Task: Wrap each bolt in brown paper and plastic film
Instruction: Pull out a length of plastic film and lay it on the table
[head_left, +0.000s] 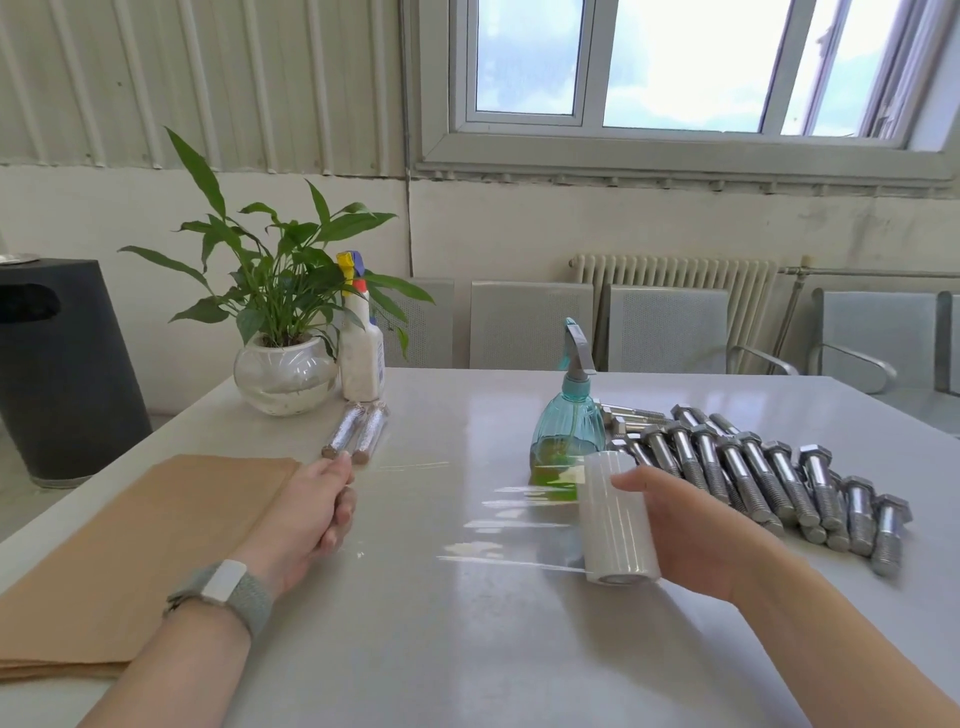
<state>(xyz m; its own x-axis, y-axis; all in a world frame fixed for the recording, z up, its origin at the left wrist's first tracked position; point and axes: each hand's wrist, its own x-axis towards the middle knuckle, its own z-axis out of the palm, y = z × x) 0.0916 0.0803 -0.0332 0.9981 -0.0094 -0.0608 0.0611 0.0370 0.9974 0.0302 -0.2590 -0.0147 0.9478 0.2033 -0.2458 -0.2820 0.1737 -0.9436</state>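
Plastic film stretched between two hands over a grey worktop.
Right hand grips the film roll; left hand, fingers clenched, pinches the film end beside brown paper. Bare bolts lie right, behind a teal spray bottle; two wrapped bolts near a potted plant.

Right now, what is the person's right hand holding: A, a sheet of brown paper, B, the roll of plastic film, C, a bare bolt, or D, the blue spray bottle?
B: the right hand has its grip around the roll of plastic film, with film stretched across toward the left hand; the blue spray bottle stands untouched behind it.
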